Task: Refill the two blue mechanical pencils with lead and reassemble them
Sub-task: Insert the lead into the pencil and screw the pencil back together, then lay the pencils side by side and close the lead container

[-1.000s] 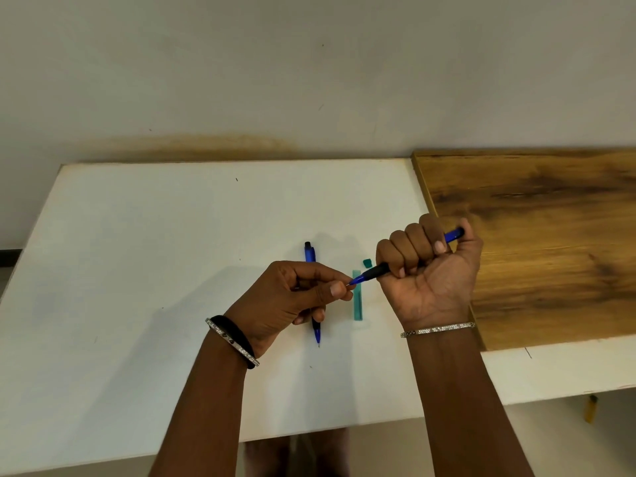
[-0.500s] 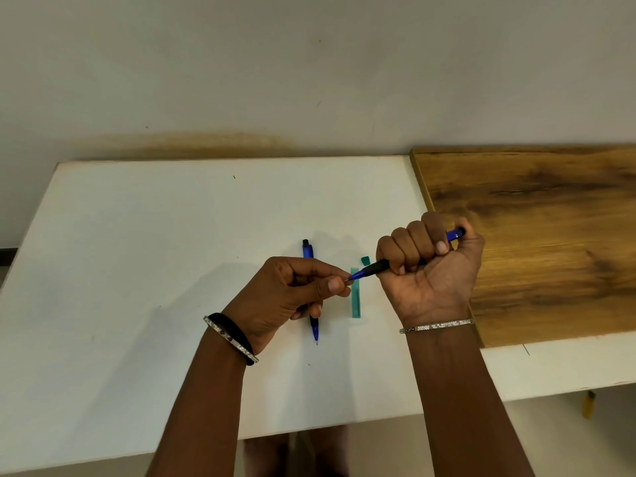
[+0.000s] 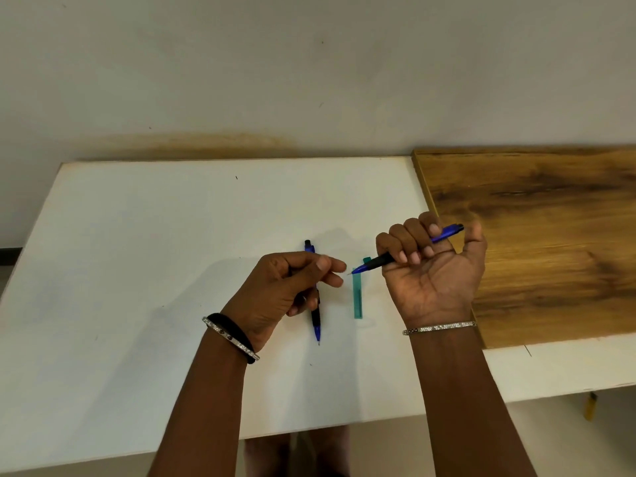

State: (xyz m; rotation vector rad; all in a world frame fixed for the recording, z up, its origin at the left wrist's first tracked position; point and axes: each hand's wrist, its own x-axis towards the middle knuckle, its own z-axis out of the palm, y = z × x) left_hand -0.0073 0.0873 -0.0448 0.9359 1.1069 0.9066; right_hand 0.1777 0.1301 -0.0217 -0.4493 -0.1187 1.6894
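Note:
My right hand (image 3: 430,270) grips one blue mechanical pencil (image 3: 444,233) in a fist, palm up, with its tip pointing left just above the table. My left hand (image 3: 285,287) hovers a short gap to the left of that tip. Its fingers are curled and the thumb lies on the forefinger, with nothing visible between them. The second blue pencil (image 3: 316,321) lies on the white table (image 3: 137,270) under my left hand, tip toward me, its middle hidden. A teal lead case (image 3: 358,297) lies between my hands, with a small teal cap (image 3: 367,259) at its far end.
A brown wooden board (image 3: 550,235) lies on the table's right part, right beside my right hand. A wall rises directly behind the table. Below the table's front edge at the right hangs a small yellow object (image 3: 590,409).
My left hand let go of the tip of the held pencil and drew back slightly to the left, leaving a gap. My right hand kept its grip.

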